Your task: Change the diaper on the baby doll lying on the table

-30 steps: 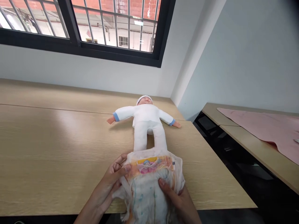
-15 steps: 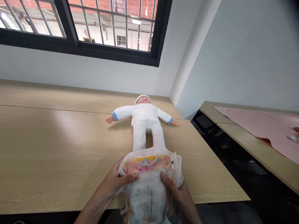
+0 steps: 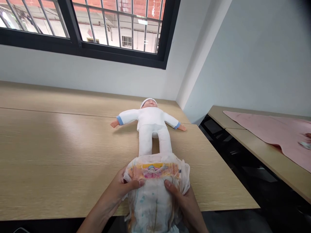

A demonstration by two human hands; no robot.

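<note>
My left hand (image 3: 119, 187) and right hand (image 3: 184, 200) clamp opposite sides of the white, orange-banded soft diaper (image 3: 152, 200); underside grip hidden, unverified. Straight beyond both hands, the white-clothed baby doll (image 3: 151, 117) lies lengthwise, legs (image 3: 145, 140) nearest.

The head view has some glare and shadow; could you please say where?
In the head view, glare marks the table, picture left of the doll; soft shadow lies under one doll arm; the diaper dims toward the bottom; the top right corner is dark.
</note>
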